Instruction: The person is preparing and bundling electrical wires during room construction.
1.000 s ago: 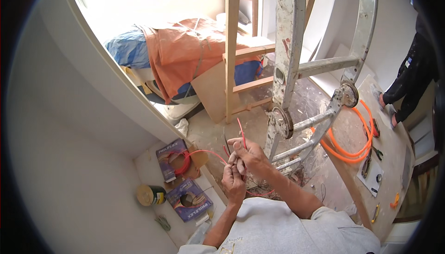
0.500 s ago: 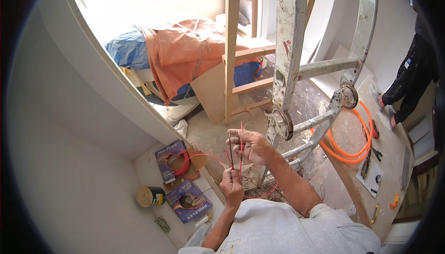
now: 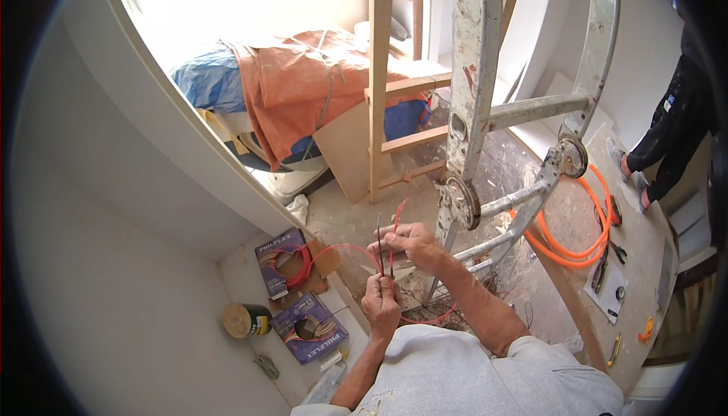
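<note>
My left hand (image 3: 381, 308) is closed around a bunch of thin electrical wires, red and black, whose ends stick up above the fist. Just above it, my right hand (image 3: 418, 248) pinches a red wire (image 3: 399, 214) between thumb and fingers, its tip bending up and to the right. A dark wire (image 3: 379, 228) rises upright beside those fingertips. From the left fist one red strand arcs left to a red wire coil (image 3: 301, 270) in a purple cardboard box (image 3: 271, 255); another runs low to the right.
A second purple wire box (image 3: 322, 340) and a black spool (image 3: 244, 320) lie at left. An aluminium ladder (image 3: 474, 82) stands ahead, by a wooden frame (image 3: 377, 113) and tarp-covered pile (image 3: 280, 90). At right are orange tubing (image 3: 557, 260), tools and a person's legs (image 3: 667, 128).
My right hand has dropped slightly and moved a little right. The red wire's tip now leans right instead of standing straight, apart from the dark wire. My left hand has barely moved.
</note>
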